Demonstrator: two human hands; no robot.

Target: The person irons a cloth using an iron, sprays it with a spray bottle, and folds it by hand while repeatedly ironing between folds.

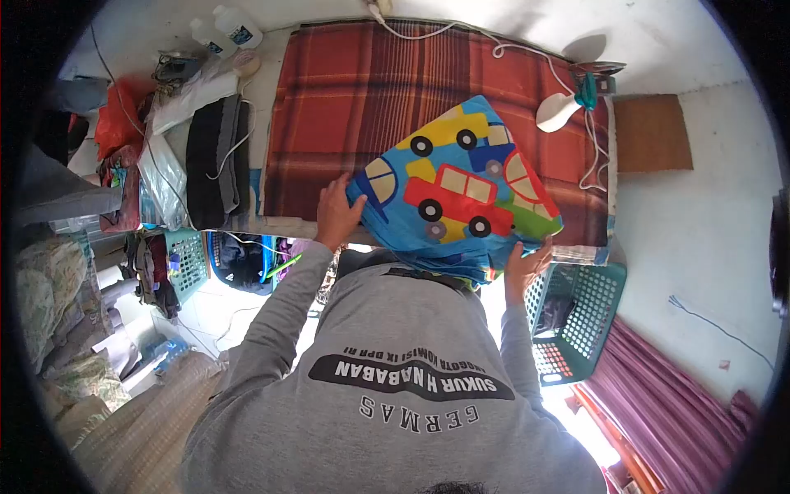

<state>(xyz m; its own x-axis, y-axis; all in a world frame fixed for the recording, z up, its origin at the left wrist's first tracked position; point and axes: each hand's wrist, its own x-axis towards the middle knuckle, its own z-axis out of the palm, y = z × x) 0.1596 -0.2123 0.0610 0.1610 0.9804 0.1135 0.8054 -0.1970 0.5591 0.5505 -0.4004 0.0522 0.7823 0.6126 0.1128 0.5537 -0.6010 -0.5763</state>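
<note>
A blue cloth printed with colourful cars (453, 198) lies on a red plaid blanket (329, 107), its near part hanging over the table's front edge toward my body. My left hand (340, 216) is at the cloth's left corner, thumb and fingers closed on the edge. At the lower right corner, my right hand (528, 265) grips the cloth's edge, with part of the fingers hidden by the fabric. The cloth's near side is bunched between the two hands.
A white spray bottle with a teal head (561, 109) lies at the back right, beside a white cord (591, 152). Folded dark cloths (216, 160) sit at the left. A green basket (588, 321) stands below right, and white bottles (237, 29) stand at the back left.
</note>
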